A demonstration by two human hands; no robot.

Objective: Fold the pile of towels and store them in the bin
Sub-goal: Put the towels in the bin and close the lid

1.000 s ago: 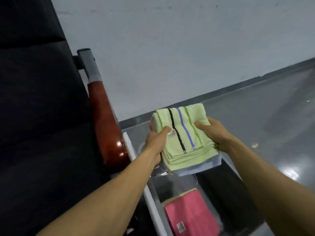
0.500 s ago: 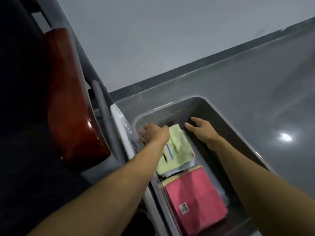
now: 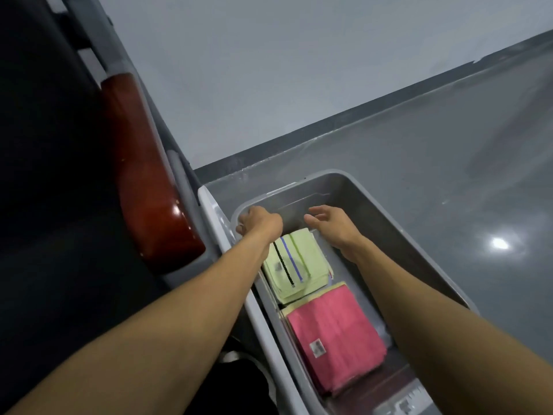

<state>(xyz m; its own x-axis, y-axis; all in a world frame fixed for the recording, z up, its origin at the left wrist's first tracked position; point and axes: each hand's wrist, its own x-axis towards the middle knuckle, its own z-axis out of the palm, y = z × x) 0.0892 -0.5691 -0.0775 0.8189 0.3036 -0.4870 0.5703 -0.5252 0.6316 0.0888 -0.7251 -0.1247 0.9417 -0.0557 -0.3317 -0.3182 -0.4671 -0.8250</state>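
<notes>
- Here the green striped towel [image 3: 291, 263] lies folded in the bin [image 3: 353, 182], just beyond the pink towel [image 3: 335, 333].
- Judge it soft, light and floppy; take it at the folded edges.
- Your right hand [image 3: 332, 227] hovers loose and empty; your left hand's [image 3: 257, 221] grip can't be told.
- The bin walls and the chair armrest [image 3: 146, 187] crowd your left.

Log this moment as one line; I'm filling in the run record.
phase: stowing | green striped towel: lying folded in bin, beside pink towel | left hand: at bin's far corner | right hand: open, empty
</notes>
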